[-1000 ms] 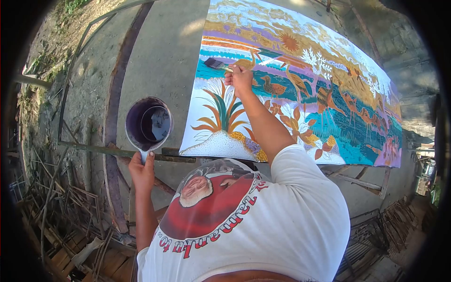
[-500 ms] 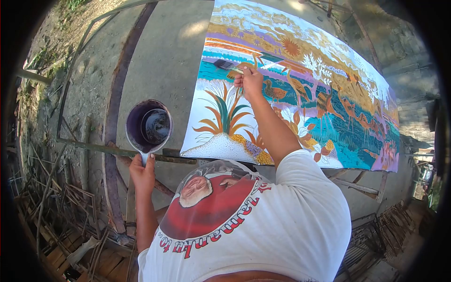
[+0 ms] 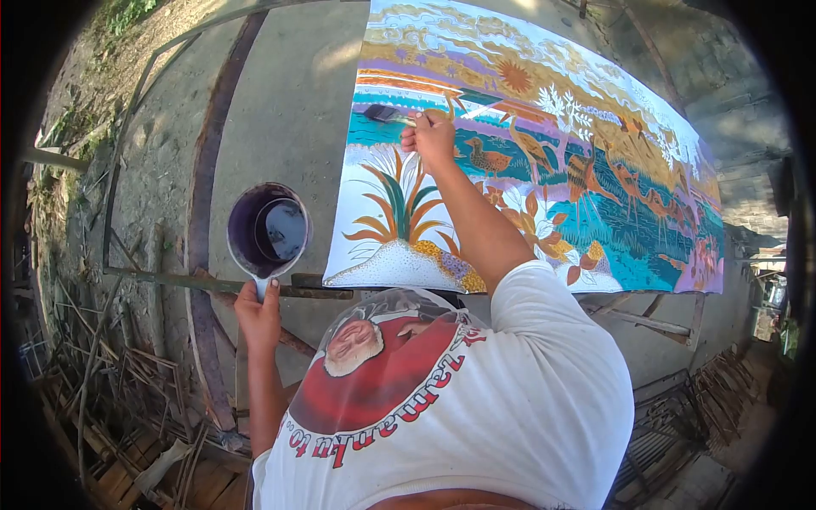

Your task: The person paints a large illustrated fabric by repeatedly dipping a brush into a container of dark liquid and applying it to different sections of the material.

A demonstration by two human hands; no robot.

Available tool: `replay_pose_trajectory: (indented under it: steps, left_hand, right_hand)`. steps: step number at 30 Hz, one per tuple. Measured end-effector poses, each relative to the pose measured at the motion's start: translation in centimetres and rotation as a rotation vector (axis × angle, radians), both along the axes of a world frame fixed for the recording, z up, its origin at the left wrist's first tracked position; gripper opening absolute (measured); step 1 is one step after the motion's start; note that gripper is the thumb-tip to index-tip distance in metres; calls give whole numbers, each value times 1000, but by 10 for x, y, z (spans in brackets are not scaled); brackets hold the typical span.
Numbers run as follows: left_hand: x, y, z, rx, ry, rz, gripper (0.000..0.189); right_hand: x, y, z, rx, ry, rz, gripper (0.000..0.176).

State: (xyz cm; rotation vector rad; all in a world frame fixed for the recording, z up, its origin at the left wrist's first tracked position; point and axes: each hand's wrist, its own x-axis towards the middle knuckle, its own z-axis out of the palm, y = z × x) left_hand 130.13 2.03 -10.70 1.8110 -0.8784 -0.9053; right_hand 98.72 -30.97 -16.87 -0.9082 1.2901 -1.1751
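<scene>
My left hand is closed round the pale handle of a dipper, held tilted so its dark liquid shows inside. In my right hand I grip a wide flat paintbrush by its handle. Its dark bristles point left and overlap the teal and purple bands near the left edge of a painted cloth. Birds, leafy plants, an orange sun and swirling clouds cover the cloth, which spreads away to the right. My right forearm crosses over part of the picture.
A long wooden beam runs front to back left of the dipper. A wooden rail passes crosswise beneath it. Grey ground shows under the frame. Tangled sticks lie at lower left, with more stacked wood at right.
My right hand and the brush have moved left and slightly up across the cloth, relative to the view. The view has shifted a little; my left hand still holds the dipper in about the same place.
</scene>
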Motion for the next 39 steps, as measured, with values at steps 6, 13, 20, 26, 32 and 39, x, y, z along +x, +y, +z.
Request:
replay_pose_trajectory:
  steps: [6, 13, 20, 26, 32, 39]
  left_hand:
    - [1, -3, -3, -13, 13, -8, 26]
    - [-1, -6, 0, -7, 20, -17, 27]
    - [-6, -7, 6, 0, 17, -32, 29]
    - [-8, -1, 5, 2, 10, -25, 28]
    - [-7, 4, 0, -3, -7, -26, 27]
    - [-5, 7, -1, 9, -51, -33, 26]
  right_hand:
    - [-70, 15, -2, 16, 87, -137, 30]
    - [-80, 15, -7, 51, 45, -160, 26]
    - [-42, 11, -10, 67, -70, -93, 29]
    - [-55, 20, 3, 32, 45, -37, 29]
    - [-58, 34, 12, 23, 171, 24, 29]
    - [-35, 30, -11, -23, 95, 2, 28]
